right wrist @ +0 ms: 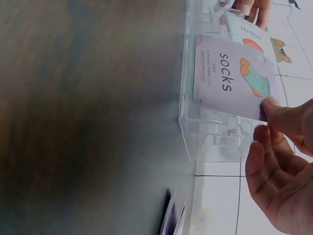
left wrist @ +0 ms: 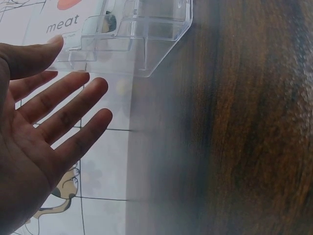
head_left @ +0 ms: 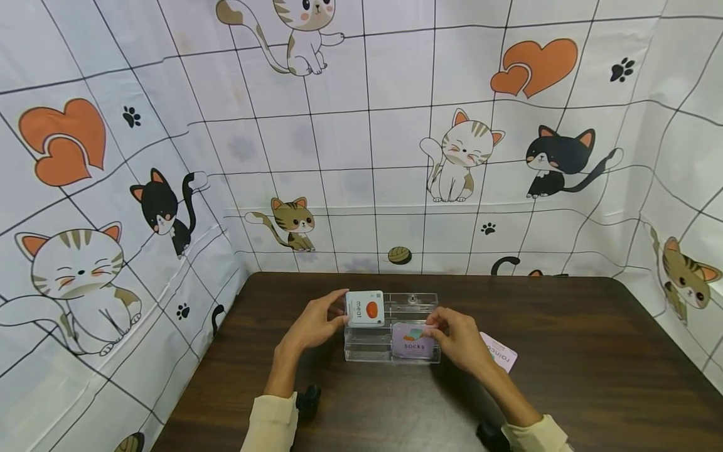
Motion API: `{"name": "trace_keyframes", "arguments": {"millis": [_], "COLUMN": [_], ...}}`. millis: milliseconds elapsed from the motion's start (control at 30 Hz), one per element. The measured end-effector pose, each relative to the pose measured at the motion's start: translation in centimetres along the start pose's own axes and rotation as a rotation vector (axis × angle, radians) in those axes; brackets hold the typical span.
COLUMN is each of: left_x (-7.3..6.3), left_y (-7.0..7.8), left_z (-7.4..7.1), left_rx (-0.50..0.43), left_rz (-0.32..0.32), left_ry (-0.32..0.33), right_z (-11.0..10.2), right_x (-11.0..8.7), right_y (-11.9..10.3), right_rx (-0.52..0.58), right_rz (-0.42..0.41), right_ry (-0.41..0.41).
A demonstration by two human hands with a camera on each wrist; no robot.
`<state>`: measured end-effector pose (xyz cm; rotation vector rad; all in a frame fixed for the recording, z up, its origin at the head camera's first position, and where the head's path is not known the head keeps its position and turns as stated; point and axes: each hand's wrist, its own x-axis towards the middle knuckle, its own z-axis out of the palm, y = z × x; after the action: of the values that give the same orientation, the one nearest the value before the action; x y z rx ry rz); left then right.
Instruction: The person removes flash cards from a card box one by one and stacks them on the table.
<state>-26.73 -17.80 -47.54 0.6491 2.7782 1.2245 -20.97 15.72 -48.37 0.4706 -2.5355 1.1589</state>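
Note:
A clear stepped plastic rack [head_left: 367,353] stands on the table. On its upper left tier leans a white card [head_left: 357,314] reading "meat" with a red picture. My left hand [head_left: 312,324] is at the left side of this card, its thumb by the card's edge; in the left wrist view its fingers [left wrist: 73,120] are extended and spread. A lilac card [right wrist: 215,73] reading "socks", with a sock picture, stands at the rack's lower right tier. My right hand [head_left: 460,341] pinches that card's upper right corner between thumb and fingers.
A pinkish card [head_left: 504,353], partly hidden by my right hand and reading "rainc…", lies on the table right of the rack. The dark brown wooden table [head_left: 570,351] ends at a white cat-print cloth [head_left: 395,144] behind and on both sides.

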Motion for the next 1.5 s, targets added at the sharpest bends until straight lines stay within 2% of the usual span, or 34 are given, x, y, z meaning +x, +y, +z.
{"name": "trace_keyframes", "arguments": {"millis": [433, 633, 867, 1200, 1500], "left_x": [0.1, 0.1, 0.1, 0.1, 0.1], "left_y": [-0.2, -0.1, -0.2, -0.3, -0.3], "left_z": [0.1, 0.1, 0.1, 0.1, 0.1], "left_rx": [-0.001, -0.001, 0.009, 0.009, 0.005], "left_rz": [-0.002, -0.006, 0.004, 0.006, 0.005], "left_ry": [0.003, 0.008, 0.008, 0.006, 0.004], "right_z": [-1.0, -1.3, -2.1, -3.0, -4.1], "right_x": [0.3, 0.4, 0.6, 0.7, 0.7], "right_y": [-0.1, -0.1, -0.1, 0.0, -0.6], "right_rx": [0.021, 0.032, 0.101, 0.138, 0.177], "right_rz": [0.070, 0.075, 0.115, 0.159, 0.191], "right_ry": [-0.050, -0.050, -0.049, -0.054, -0.049]}}
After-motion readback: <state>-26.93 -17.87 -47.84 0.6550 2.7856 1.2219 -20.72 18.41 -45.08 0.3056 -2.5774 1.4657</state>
